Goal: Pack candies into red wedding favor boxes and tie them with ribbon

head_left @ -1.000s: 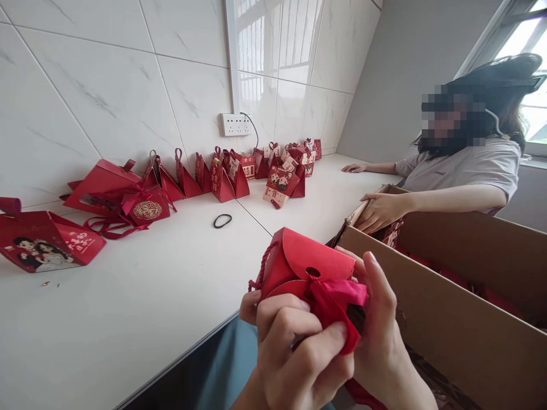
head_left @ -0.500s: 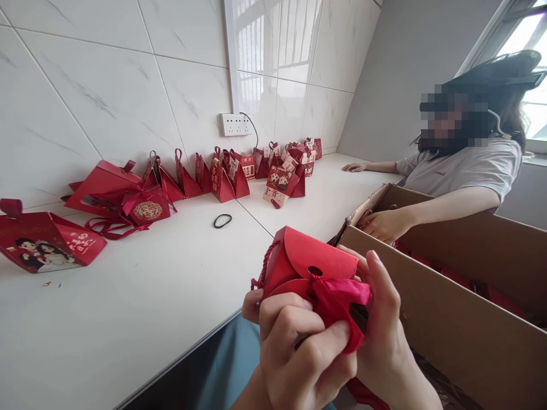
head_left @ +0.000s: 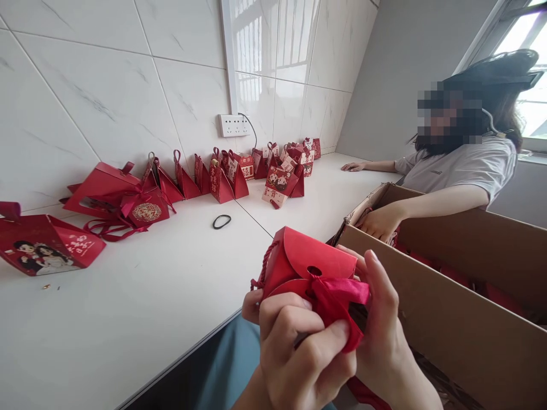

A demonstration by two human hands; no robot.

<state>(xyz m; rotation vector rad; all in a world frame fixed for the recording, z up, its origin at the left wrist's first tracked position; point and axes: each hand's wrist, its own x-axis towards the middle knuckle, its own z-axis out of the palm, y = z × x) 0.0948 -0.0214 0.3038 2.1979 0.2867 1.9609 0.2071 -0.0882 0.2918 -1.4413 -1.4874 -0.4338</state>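
A small red box (head_left: 316, 256) with rounded flaps and a twisted cord on its left side is held up in front of me, over the table's near edge. My left hand (head_left: 299, 336) is closed at the front of it, its fingers pinching a red ribbon (head_left: 342, 290) that comes from a hole in the flaps. Around the right side and back of the box my right hand (head_left: 384, 319) is wrapped, thumb pointing up. Part of the right fingers is hidden behind the box.
Several red gift boxes (head_left: 186, 181) line the wall on the white table (head_left: 179, 273), with a black elastic ring (head_left: 221, 221) before them. At right, a person (head_left: 465, 165) has one hand in a large cardboard box (head_left: 461, 290) holding red items.
The view has shifted very slightly. The person's hand in the cardboard box has moved a little. My hands and the red box look the same.
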